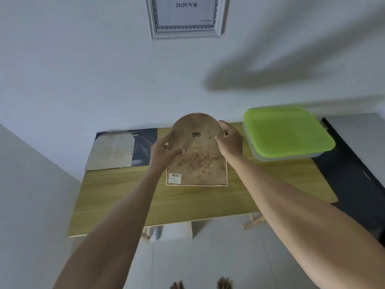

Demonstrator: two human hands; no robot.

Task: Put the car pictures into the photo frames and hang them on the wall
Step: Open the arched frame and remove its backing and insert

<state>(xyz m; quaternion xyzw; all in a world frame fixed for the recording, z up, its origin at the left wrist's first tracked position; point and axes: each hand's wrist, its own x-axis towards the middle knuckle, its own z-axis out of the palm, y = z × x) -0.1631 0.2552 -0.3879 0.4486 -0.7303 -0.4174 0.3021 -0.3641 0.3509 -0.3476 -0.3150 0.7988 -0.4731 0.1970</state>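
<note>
Brown, stained fibreboard backing (198, 155) with an arched top faced up, seated in a thin white photo frame (226, 174) lying face down on the yellow wooden bench (129, 197). Both bare hands met at its upper, rounded end. The left hand (163, 152) was closed on the left edge of the arch, thumb across the board's face and fingers tucked behind. The right hand (229, 136) gripped the right edge of the arch the same way, thumb (218, 139) pressed on the board and fingers wrapped over the rim. Between the two hands, a small black metal hanger clip (196, 134) sat on the backing. Below the left hand, near the frame's bottom corner, a white barcode sticker (175, 177) was stuck to the board. Left of the left hand, well apart, a second arched backing board (112, 152), paler and greyish, lay flat over a dark printed picture (143, 147) whose subject could not be made out. Just right of the right hand stood a clear plastic box (285, 156) with a lime-green lid (287, 132), close to the wrist but not touching. Far above both hands, on the white wall (83, 69), hung an ornate silver frame (185, 32) holding a paper insert printed "21x29.7CM". A broad dark shadow (260, 74) fell across the wall above the right hand.
</note>
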